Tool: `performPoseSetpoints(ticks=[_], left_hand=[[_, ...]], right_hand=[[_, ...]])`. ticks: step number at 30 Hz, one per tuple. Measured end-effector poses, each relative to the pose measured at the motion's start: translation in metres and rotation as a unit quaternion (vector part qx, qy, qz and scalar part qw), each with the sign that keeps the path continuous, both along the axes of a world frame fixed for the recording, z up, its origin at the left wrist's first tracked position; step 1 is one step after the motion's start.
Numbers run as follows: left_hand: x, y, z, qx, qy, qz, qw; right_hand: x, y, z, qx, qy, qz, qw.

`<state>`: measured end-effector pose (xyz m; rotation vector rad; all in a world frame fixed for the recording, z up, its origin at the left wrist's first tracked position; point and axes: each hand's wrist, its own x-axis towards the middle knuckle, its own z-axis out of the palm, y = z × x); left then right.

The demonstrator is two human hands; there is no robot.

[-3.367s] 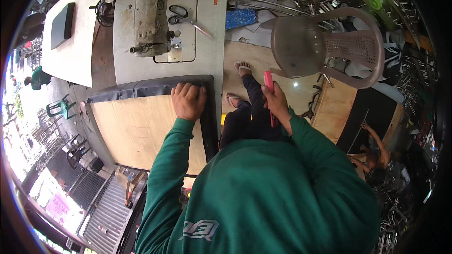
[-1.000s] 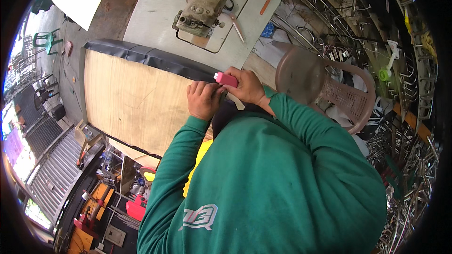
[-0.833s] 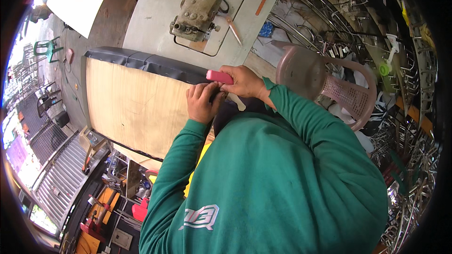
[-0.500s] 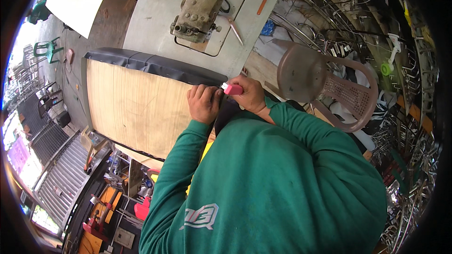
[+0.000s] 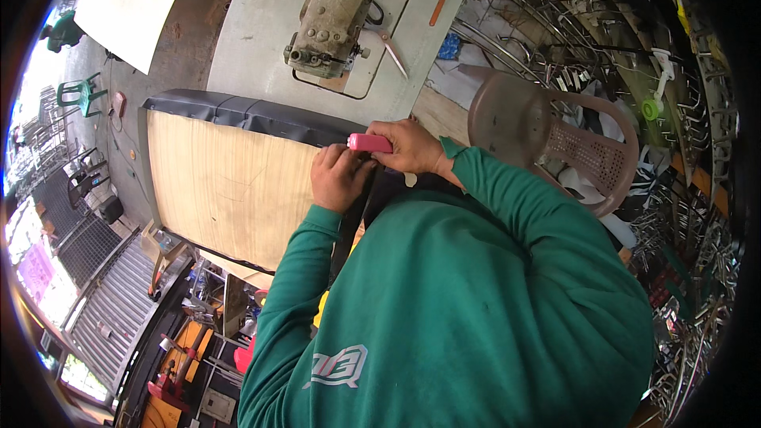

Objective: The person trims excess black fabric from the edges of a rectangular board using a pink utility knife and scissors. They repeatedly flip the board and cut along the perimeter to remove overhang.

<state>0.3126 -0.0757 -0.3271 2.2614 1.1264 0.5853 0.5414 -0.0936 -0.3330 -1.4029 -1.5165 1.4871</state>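
Observation:
A flat wooden panel (image 5: 230, 182) with black covering (image 5: 246, 112) folded over its edges lies in front of me, its wooden face up. At its near right corner, my left hand (image 5: 339, 177) is closed, its curled fingers gripping the black covering at the edge. Beside it, my right hand (image 5: 408, 148) is wrapped round a small pink-handled tool (image 5: 369, 143) with a pale tip pointing left. The tip sits just above my left fingers, over the covering's edge. What the tip touches is too small to make out.
A sewing machine (image 5: 321, 24) stands on its pale table (image 5: 254, 40) just beyond the panel, with scissors (image 5: 394, 54) on the tabletop. To the right is a brown plastic chair (image 5: 507, 123), with piled metal frames (image 5: 547, 16) beyond. A green chair (image 5: 79, 95) stands far left.
My right hand and the pink-handled tool have moved left, along the panel's edge, closer over my left fingers. My left hand has shifted slightly left and is still at the same corner.

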Motion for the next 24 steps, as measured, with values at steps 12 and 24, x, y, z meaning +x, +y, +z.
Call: performPoseSetpoints(ticks=[12,24], left_hand=[[0.007,0.004,-0.001,0.032,0.113,0.032,0.993],[0.001,0.019,-0.001,-0.064,0.143,0.034,0.987]], right_hand=[[-0.006,-0.031,-0.029,-0.162,0.178,-0.267,0.933],[0.014,-0.048,0.012,0.005,-0.211,0.078,0.974]])
